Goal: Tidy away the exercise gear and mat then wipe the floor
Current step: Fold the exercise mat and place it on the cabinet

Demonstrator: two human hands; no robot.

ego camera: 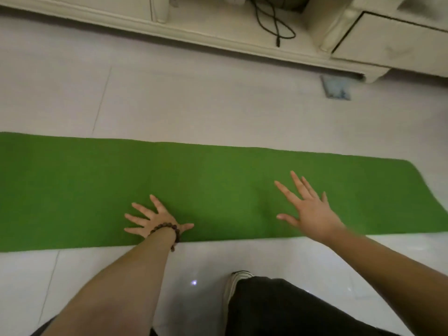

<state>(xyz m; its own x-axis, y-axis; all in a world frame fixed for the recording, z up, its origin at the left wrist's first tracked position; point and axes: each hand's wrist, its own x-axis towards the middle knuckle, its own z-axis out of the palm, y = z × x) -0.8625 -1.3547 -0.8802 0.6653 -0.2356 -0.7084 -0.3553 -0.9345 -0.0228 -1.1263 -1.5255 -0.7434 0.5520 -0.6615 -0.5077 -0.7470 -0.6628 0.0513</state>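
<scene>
A green exercise mat (218, 180) lies flat and unrolled across the white tiled floor, running from the left edge of the view to its short end at the right. My left hand (155, 219), with a dark bead bracelet at the wrist, rests on the mat near its front edge with fingers spread. My right hand (305, 207) is over the mat further right, fingers straight and spread; it holds nothing, and I cannot tell if it touches the mat.
A cream cabinet (242, 32) runs along the back, with a black cable (274, 23) looped on its low shelf and a drawer (392, 42) at the right. A small flat grey object (335, 87) lies on the floor by the cabinet foot. My knee and shoe (238, 282) are at the bottom.
</scene>
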